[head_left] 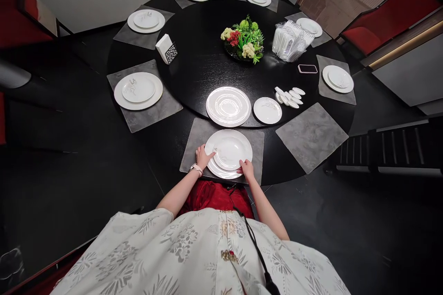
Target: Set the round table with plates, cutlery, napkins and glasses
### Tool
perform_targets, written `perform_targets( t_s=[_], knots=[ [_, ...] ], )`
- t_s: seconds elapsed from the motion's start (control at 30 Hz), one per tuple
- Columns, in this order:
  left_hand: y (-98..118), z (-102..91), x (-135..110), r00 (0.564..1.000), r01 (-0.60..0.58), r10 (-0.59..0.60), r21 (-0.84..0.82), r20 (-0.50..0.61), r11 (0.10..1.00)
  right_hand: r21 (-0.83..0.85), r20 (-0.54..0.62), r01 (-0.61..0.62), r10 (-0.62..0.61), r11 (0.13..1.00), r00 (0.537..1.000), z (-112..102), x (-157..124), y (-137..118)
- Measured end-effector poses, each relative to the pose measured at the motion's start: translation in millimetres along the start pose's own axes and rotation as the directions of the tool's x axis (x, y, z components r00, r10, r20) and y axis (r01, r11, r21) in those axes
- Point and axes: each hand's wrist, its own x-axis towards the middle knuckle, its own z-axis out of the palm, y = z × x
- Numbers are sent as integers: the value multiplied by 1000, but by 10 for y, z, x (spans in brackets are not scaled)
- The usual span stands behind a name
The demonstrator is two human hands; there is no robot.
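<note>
As I look down through the head camera, the right hand (247, 170) has its thumb and fingers closed at the right rim of a small plate (229, 149) above the near placemat (188, 162). The left hand (204, 158) lays its thumb at the opposite rim; I cannot tell how tightly its fingers grip. Beneath, a large plate (224, 174) rests on the near placemat. Right of that mat, I see a second gray placemat (313, 138) on the black table (166, 150). Just beyond the near placemat sits a glossy plate (228, 107); beyond and rightward lie a patterned plate (267, 110), small white pieces (286, 97) and, farther, a phone (307, 69). Beyond and leftward stands a napkin holder (168, 52); well beyond sits a flower arrangement (244, 39).
</note>
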Motion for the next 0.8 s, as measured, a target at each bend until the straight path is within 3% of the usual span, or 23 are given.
perform_targets(
  t_s=[0.07, 0.13, 0.2, 0.37, 0.67, 0.8],
  knots=[
    [-15, 32, 22, 1000, -9, 9, 3, 1, 1000, -117, -93, 50, -61, 992, 994, -10, 3, -52],
    [-25, 61, 43, 1000, -13, 13, 1, 0, 1000, -314, -243, 105, -187, 944, 952, -45, 18, -94],
    [-34, 81, 65, 1000, -14, 14, -4, -5, 1000, -458, -318, 85, -252, 885, 914, -91, 52, -108],
    [-70, 63, 81, 999, -4, 3, -17, -42, 1000, -430, -209, 52, -155, 901, 966, -126, 155, -60],
    [-163, -102, 58, 998, 30, -33, -49, -60, 998, -440, -149, 116, -200, 891, 968, 31, 191, -133],
    [-72, -156, 44, 994, 52, -60, -91, -87, 994, -450, -128, 130, -208, 883, 970, -5, 166, -130]
  ],
)
